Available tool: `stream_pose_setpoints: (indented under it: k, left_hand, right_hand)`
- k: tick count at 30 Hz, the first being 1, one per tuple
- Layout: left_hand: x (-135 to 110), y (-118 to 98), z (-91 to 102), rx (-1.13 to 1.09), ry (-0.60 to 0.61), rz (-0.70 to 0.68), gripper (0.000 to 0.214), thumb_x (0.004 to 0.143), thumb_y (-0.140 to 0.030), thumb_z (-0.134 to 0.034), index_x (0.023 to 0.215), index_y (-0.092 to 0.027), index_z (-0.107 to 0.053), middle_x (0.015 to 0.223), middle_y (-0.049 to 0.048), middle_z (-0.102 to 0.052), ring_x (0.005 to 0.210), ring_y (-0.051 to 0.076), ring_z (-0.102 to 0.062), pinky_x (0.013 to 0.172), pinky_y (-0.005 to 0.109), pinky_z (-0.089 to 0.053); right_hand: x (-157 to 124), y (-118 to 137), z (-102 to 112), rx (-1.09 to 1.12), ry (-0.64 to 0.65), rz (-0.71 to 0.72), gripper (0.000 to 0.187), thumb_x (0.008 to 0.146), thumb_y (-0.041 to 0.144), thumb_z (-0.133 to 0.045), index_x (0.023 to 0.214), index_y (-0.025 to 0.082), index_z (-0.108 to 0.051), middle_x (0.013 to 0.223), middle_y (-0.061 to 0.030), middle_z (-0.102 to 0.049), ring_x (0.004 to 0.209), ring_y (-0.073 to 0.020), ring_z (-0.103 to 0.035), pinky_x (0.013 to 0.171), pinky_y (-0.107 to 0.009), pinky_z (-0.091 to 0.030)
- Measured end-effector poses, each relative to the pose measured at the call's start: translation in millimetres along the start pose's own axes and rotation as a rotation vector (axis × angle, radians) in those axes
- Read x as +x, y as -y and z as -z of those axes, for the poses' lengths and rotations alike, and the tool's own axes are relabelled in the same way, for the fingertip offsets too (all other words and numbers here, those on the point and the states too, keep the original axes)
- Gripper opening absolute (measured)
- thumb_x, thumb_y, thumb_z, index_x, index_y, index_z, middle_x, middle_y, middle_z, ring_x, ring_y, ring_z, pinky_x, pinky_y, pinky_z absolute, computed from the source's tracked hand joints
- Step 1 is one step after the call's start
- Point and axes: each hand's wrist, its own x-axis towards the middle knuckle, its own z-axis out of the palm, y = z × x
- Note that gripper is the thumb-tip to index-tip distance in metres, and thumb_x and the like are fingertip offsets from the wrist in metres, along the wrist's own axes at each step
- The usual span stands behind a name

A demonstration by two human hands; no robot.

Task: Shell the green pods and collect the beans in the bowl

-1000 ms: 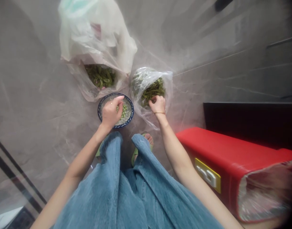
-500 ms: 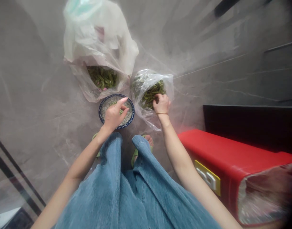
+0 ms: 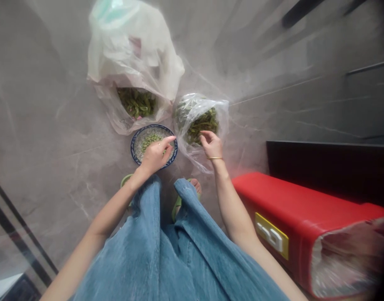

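My left hand [image 3: 156, 155] is over the right part of a blue-rimmed bowl [image 3: 136, 155], index finger stretched out and thumb a little apart, with nothing visible between them. Small green shelled beans [image 3: 151, 140] lie in the bowl. At the near edge of a clear plastic bag [image 3: 223, 109], my right hand [image 3: 212, 144] has thumb and index finger brought together; whatever they pinch, if anything, is too small to make out. Green bean pods [image 3: 207, 120] fill that bag. Behind the bowl, a larger whitish plastic bag [image 3: 132, 54] gapes toward me, with green pods or shells [image 3: 137, 102] inside.
To my right stands a red bin [image 3: 292, 198] with a yellow plate and a plastic liner, beside a dark panel [image 3: 329, 167]. My feet in green sandals [image 3: 177, 205] are on the grey marbled floor [image 3: 54, 138], just short of the bowl. A white-topped box [image 3: 10, 288] shows at lower left.
My right hand has drawn back toward me from the pods, fingers now pinched. My left hand has shifted slightly right and nearer to me, uncovering more beans in the bowl.
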Motion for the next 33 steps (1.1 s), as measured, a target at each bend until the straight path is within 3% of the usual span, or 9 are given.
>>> stream_pose_setpoints:
  k: [3,6,12,16,20,23,26,29,33]
  left_hand:
    - [-0.4,-0.6,-1.5,-0.013,0.017,0.013,0.032,0.091,-0.021,-0.047,0.121,-0.017,-0.054,0.084,0.0019,-0.071,0.081,0.013,-0.067,0.08,0.023,-0.049]
    - [-0.7,-2.1,-1.8,-0.022,0.031,0.019,0.032,0.091,-0.02,-0.047,0.122,-0.017,-0.054,0.085,0.0023,-0.071,0.082,0.013,-0.067,0.08,0.024,-0.049]
    - [-1.9,-4.4,-1.1,-0.034,0.046,0.016,0.03,0.091,-0.021,-0.047,0.12,-0.017,-0.055,0.085,0.0023,-0.071,0.081,0.013,-0.067,0.079,0.023,-0.049]
    - [-3.7,-3.3,-2.5,-0.041,0.041,0.025,0.03,0.092,-0.021,-0.047,0.121,-0.016,-0.054,0.085,0.0027,-0.071,0.083,0.014,-0.068,0.081,0.025,-0.05]
    - [-1.5,-3.5,-3.5,-0.031,-0.02,-0.023,0.031,0.093,-0.019,-0.043,0.122,-0.015,-0.053,0.102,0.0079,-0.07,0.097,0.016,-0.066,0.089,0.029,-0.051]
    - [2.3,-3.4,-3.1,0.052,-0.062,-0.129,0.034,0.091,-0.021,-0.049,0.124,-0.014,-0.052,0.127,0.0154,-0.059,0.117,0.022,-0.057,0.099,0.037,-0.047]
    - [3.0,-0.7,-3.9,0.103,0.052,-0.19,0.039,0.088,-0.023,-0.055,0.127,-0.016,-0.052,0.121,0.0153,-0.061,0.114,0.024,-0.058,0.097,0.04,-0.048]
    - [-1.1,2.7,-6.9,0.07,0.143,-0.162,0.036,0.092,-0.02,-0.049,0.128,-0.017,-0.052,0.102,0.011,-0.067,0.097,0.019,-0.064,0.087,0.033,-0.052]
    - [-5.9,4.2,-8.7,0.036,0.076,-0.159,0.031,0.095,-0.02,-0.044,0.124,-0.016,-0.053,0.105,0.0097,-0.068,0.096,0.017,-0.064,0.085,0.029,-0.052]
  right_hand:
    - [6.0,1.8,1.4,-0.082,-0.031,0.014,0.042,0.085,0.039,-0.047,0.117,0.014,-0.059,0.104,-0.0135,-0.065,0.092,-0.0205,-0.061,0.086,-0.038,-0.05]
    - [21.0,1.7,1.5,-0.273,-0.11,0.038,0.042,0.083,0.027,-0.047,0.123,0.015,-0.056,0.111,-0.0141,-0.057,0.101,-0.0222,-0.057,0.09,-0.04,-0.048]
    - [40.6,4.7,1.1,-0.412,-0.129,0.03,0.025,0.076,0.016,-0.052,0.1,0.014,-0.061,0.109,-0.0154,-0.051,0.106,-0.0255,-0.05,0.097,-0.042,-0.041]
    - [31.8,10.4,5.3,-0.342,-0.15,0.05,0.015,0.079,0.02,-0.052,0.092,0.015,-0.058,0.104,-0.0143,-0.059,0.105,-0.0257,-0.053,0.098,-0.043,-0.04]
    - [6.9,27.7,4.3,-0.025,-0.159,-0.062,0.022,0.082,0.031,-0.051,0.095,0.015,-0.057,0.092,-0.01,-0.065,0.082,-0.0198,-0.06,0.082,-0.037,-0.048]
    - [-15.8,49.5,-2.0,0.244,0.076,-0.169,0.034,0.072,0.046,-0.065,0.086,0.015,-0.062,0.078,-0.006,-0.065,0.068,-0.016,-0.057,0.068,-0.032,-0.047]
    - [-32.3,70.2,-9.0,0.422,0.372,-0.268,0.041,0.061,0.052,-0.074,0.076,0.015,-0.065,0.067,-0.0022,-0.064,0.061,-0.0123,-0.054,0.061,-0.027,-0.044]
    - [-38.7,82.0,-15.4,0.5,0.429,-0.306,0.045,0.059,0.058,-0.074,0.069,0.015,-0.063,0.062,0.0002,-0.061,0.057,-0.0094,-0.05,0.058,-0.024,-0.041]
    - [-39.8,87.4,-26.1,0.521,0.441,-0.367,0.057,0.057,0.073,-0.067,0.06,0.017,-0.055,0.052,0.0033,-0.053,0.049,-0.0079,-0.045,0.048,-0.023,-0.035]
